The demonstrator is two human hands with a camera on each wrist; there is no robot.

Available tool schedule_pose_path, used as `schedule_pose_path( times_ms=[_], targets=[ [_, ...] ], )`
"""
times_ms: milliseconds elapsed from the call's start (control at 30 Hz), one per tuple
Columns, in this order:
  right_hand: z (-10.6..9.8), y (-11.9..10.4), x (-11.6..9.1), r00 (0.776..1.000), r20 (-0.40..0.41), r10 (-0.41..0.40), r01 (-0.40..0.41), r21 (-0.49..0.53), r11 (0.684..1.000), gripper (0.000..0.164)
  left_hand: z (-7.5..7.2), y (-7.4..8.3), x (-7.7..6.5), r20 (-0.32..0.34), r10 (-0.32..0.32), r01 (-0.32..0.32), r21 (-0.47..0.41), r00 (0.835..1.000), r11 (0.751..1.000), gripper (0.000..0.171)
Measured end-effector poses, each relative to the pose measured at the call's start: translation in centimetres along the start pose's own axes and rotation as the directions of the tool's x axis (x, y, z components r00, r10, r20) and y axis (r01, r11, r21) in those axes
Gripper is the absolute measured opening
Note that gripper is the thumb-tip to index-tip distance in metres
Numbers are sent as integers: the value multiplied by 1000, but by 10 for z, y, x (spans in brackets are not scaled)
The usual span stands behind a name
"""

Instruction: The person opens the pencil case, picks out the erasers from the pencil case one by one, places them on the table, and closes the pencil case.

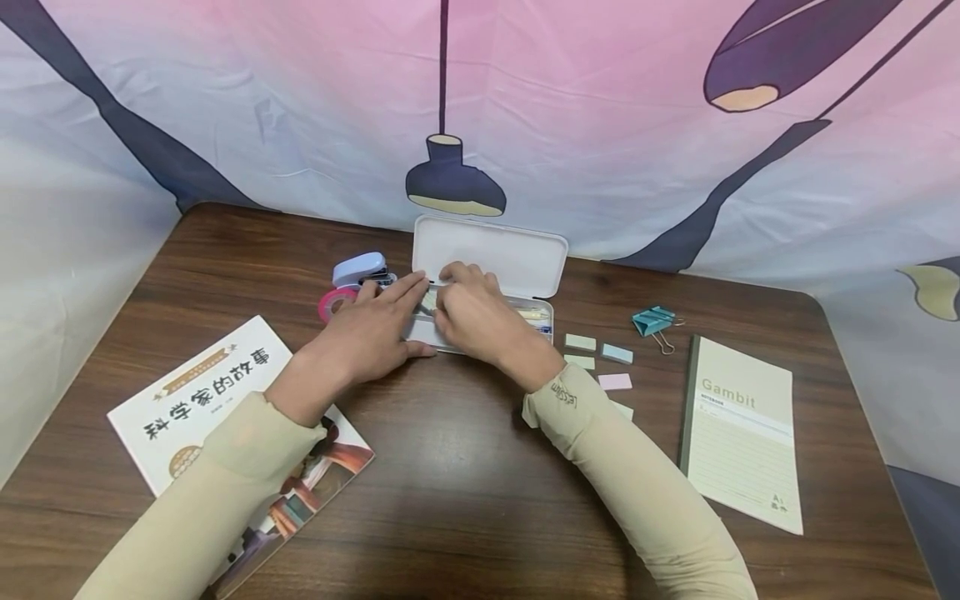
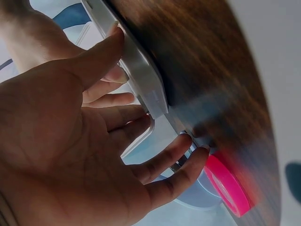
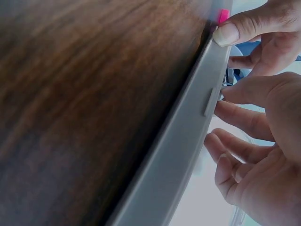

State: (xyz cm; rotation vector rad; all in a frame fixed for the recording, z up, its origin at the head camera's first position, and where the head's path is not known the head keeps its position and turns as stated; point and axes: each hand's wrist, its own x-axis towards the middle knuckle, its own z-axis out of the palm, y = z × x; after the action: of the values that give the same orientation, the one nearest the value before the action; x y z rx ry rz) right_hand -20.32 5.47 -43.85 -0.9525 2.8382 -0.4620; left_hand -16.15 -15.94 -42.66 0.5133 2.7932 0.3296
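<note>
A white pencil case lies at the middle of the table, its lid raised behind it. My left hand grips the case's left end, the thumb against the front wall and the fingers reaching over to the far side. My right hand reaches into the case with bent fingers; whether they pinch anything is hidden. A pale green piece shows inside, between the two hands. Pens lie in the case's right part. In the right wrist view, the right fingertips are at the case's front wall.
Several small pastel blocks like erasers lie right of the case. Beyond them are teal binder clips and a notebook. A light-blue stapler and pink tape roll stand left of the case. A book lies under the left forearm.
</note>
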Motion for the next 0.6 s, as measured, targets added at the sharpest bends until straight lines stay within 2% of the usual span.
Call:
schedule_pose_path(
  times_ms=[233, 433, 500, 600],
  targets=[
    [0, 3, -1, 999, -28, -31, 32, 26, 999, 21, 3, -3, 3, 8, 1, -1, 22, 1000, 1000, 110],
    [-2, 7, 3, 997, -37, -65, 66, 19, 998, 15, 0, 0, 2, 2, 1, -1, 2, 1000, 1000, 111],
    [-6, 4, 2, 998, -27, -62, 63, 31, 998, 15, -1, 1, 1, 0, -2, 2, -10, 1000, 1000, 112],
    [-28, -11, -6, 999, 6, -45, 44, 25, 999, 16, -1, 1, 1, -2, -5, 5, -26, 1000, 1000, 113]
  ],
)
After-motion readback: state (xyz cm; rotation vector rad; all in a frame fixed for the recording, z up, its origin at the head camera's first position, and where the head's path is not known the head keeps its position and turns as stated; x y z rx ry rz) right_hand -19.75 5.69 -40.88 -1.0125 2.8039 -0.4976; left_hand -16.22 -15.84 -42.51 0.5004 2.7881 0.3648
